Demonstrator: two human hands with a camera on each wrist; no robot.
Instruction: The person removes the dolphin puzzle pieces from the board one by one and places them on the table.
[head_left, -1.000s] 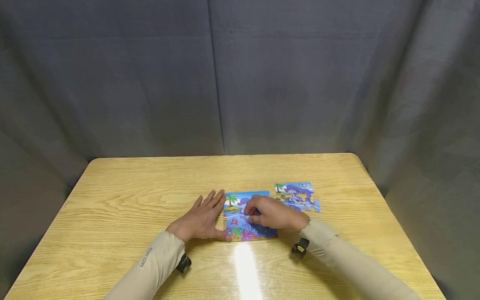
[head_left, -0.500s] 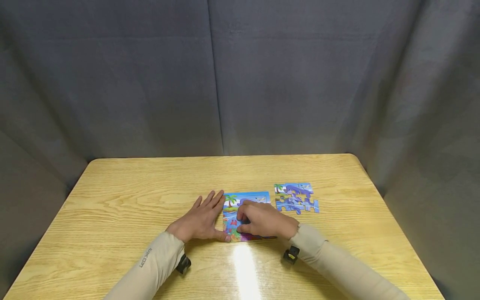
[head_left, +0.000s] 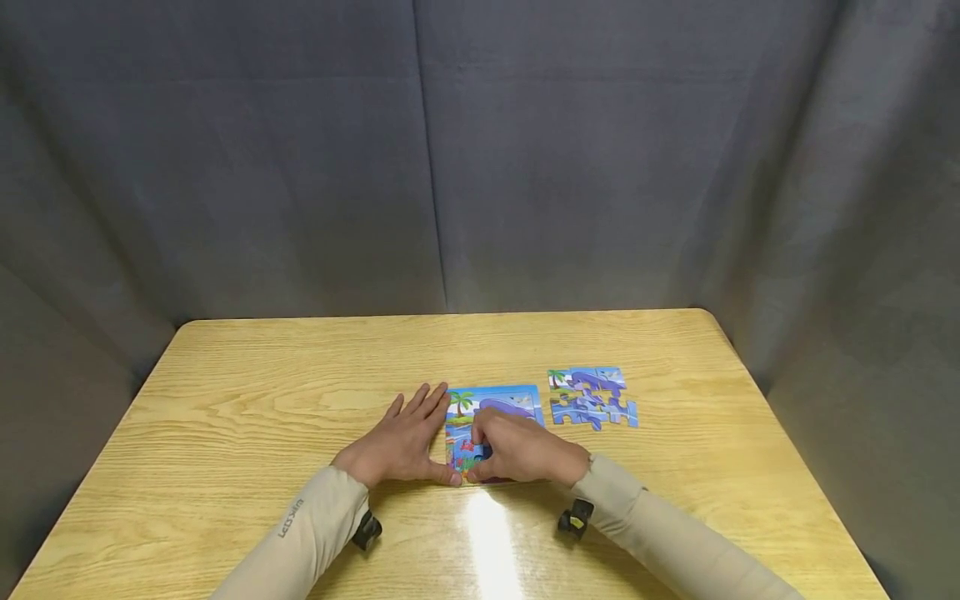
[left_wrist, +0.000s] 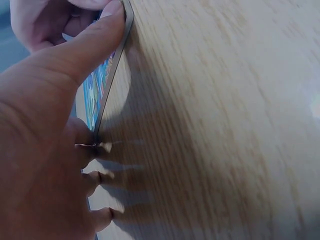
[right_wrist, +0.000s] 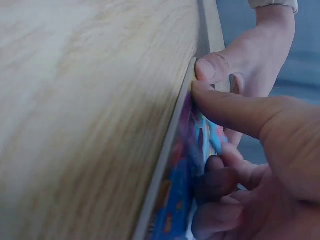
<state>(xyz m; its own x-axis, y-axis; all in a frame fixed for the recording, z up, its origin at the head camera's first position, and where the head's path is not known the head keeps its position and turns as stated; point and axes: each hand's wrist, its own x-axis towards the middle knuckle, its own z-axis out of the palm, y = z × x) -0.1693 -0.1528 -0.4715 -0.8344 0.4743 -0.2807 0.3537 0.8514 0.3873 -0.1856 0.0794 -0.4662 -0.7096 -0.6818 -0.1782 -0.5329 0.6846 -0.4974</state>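
Note:
A jigsaw puzzle board (head_left: 495,390) with a dolphin and sea picture lies flat on the table. My left hand (head_left: 401,442) rests spread along its left side, fingertips at the edge and thumb over the near left corner. Over the near left part of the board my right hand (head_left: 517,446) bends its fingers and thumb around a puzzle piece (head_left: 468,446) with a red crab. In the right wrist view its thumb lies right beside the left thumb (right_wrist: 212,69). Its palm and fingers hide the middle and near right of the picture.
To the board's right lies a group of loose puzzle pieces (head_left: 592,398), laid roughly together with a palm tree and dolphin showing. The wooden table (head_left: 262,375) reaches back to a grey curtain (head_left: 480,167).
My right hand has moved left and toward me across the board, from the dolphin to the near left corner. My left hand keeps its place; the loose pieces stay put.

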